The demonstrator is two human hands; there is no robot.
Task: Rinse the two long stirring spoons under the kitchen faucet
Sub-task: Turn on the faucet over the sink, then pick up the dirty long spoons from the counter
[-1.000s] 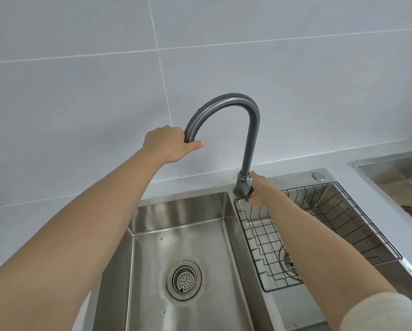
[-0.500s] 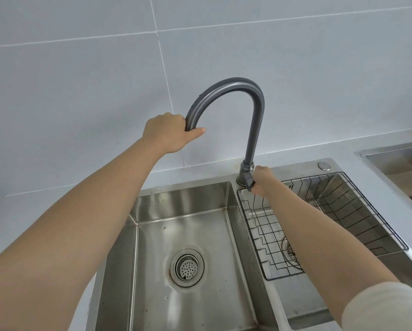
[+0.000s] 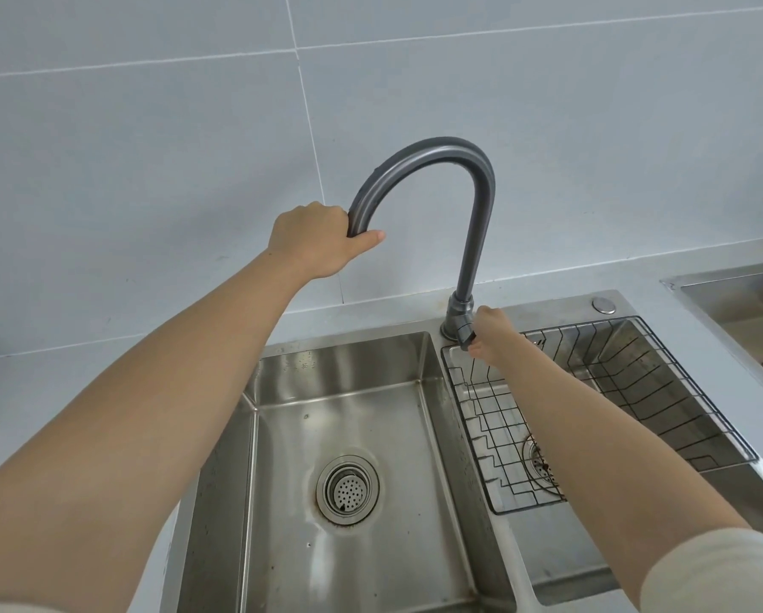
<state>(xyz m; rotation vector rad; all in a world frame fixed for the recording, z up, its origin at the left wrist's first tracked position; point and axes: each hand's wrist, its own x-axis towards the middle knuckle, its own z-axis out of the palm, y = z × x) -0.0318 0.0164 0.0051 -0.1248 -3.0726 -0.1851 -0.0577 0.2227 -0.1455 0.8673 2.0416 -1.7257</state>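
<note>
A dark grey gooseneck faucet (image 3: pixel 477 205) rises from the back edge of a steel double sink (image 3: pixel 432 440). My left hand (image 3: pixel 315 238) is closed around the spout's outlet end, which hangs over the left basin. At the base, my right hand (image 3: pixel 492 336) grips the faucet's short lever handle (image 3: pixel 465 336). No water is running. No stirring spoons are in view.
A black wire rack (image 3: pixel 636 391) fills the right basin. The left basin holds only its round drain strainer (image 3: pixel 347 488). A second steel basin (image 3: pixel 742 298) sits at the far right. A grey tiled wall stands behind the pale counter.
The view has dropped slightly, so the faucet and sink sit higher in frame. My right hand closed tighter on the lever; my left hand kept its grip on the spout.
</note>
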